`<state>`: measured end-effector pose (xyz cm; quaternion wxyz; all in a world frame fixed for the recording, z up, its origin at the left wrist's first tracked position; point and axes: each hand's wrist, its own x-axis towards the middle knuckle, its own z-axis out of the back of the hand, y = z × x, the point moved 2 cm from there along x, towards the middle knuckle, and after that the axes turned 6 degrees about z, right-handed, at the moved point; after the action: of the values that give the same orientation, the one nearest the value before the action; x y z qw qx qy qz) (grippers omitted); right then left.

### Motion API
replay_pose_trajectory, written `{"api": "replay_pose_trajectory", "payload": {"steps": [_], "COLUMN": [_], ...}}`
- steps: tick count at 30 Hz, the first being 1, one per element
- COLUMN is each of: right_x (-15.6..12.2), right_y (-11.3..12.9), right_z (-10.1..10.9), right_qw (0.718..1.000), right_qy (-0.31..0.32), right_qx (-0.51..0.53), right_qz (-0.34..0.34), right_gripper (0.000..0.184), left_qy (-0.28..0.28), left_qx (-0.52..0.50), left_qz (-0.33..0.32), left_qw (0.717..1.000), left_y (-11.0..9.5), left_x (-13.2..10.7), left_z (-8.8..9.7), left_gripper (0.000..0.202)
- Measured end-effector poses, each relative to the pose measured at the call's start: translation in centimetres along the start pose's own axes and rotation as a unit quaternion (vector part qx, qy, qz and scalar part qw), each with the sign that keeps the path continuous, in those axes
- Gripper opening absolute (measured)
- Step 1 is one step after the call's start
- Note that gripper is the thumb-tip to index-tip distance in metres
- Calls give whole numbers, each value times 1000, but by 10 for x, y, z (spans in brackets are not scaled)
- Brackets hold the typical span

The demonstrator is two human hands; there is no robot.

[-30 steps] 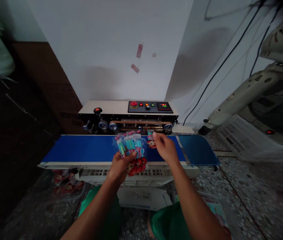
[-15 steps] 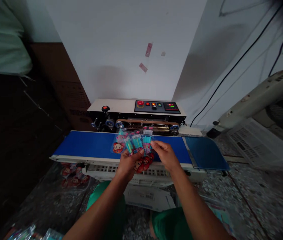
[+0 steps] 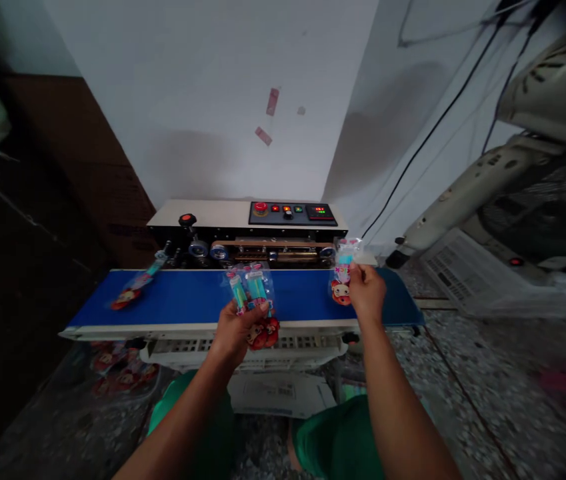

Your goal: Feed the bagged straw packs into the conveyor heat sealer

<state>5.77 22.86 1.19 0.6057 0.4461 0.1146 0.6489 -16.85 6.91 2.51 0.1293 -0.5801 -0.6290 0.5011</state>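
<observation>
My left hand [image 3: 231, 337] is closed on a few fanned clear packets [image 3: 257, 287], which have teal sticks inside and red cartoon figures at the bottom. They are over the front edge of the blue conveyor belt [image 3: 193, 300]. My right hand [image 3: 369, 293] pinches a single packet [image 3: 341, 272] upright by its right side. That packet is at the right end of the band sealing machine [image 3: 213, 208], near its roller. A separate packet [image 3: 135, 288] lies tilted on the belt's left end, its top by the machine's left knobs.
The control panel [image 3: 293, 213] has lit buttons and a red knob. Bagged red-figured packets [image 3: 125, 370] rest on the floor at left. A flat carton [image 3: 277, 393] lies between my knees. At right stand a fan [image 3: 463, 180] and a pale crate [image 3: 463, 267].
My right hand has moved right with one packet, away from the bunch in my left hand. The packet behind the bunch is gone from there; one now lies at the belt's left end.
</observation>
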Motion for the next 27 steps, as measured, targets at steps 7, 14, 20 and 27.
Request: {"api": "replay_pose_trajectory", "payload": {"steps": [7,14,20,27], "right_x": [9,-7,-62,-70], "right_y": [-15,36,98,87], "right_z": [-7,-22,-31,-43], "right_qw": [975,983,892,925], "right_qy": [100,128,325,227], "right_qx": [-194,-123,306,305], "right_qz": [-50,45,64,9], "right_gripper": [36,40,41,38], "left_qy": [66,31,-9,-7], "left_qx": [63,35,10,-2], "left_qz": [26,20,-6,-5], "left_qw": [995,999,1000,1000], "left_y": [3,6,7,8], "left_x": [-3,-1,3,4], "left_z": [-3,1,-1,-3], "left_gripper": [28,26,30,40]}}
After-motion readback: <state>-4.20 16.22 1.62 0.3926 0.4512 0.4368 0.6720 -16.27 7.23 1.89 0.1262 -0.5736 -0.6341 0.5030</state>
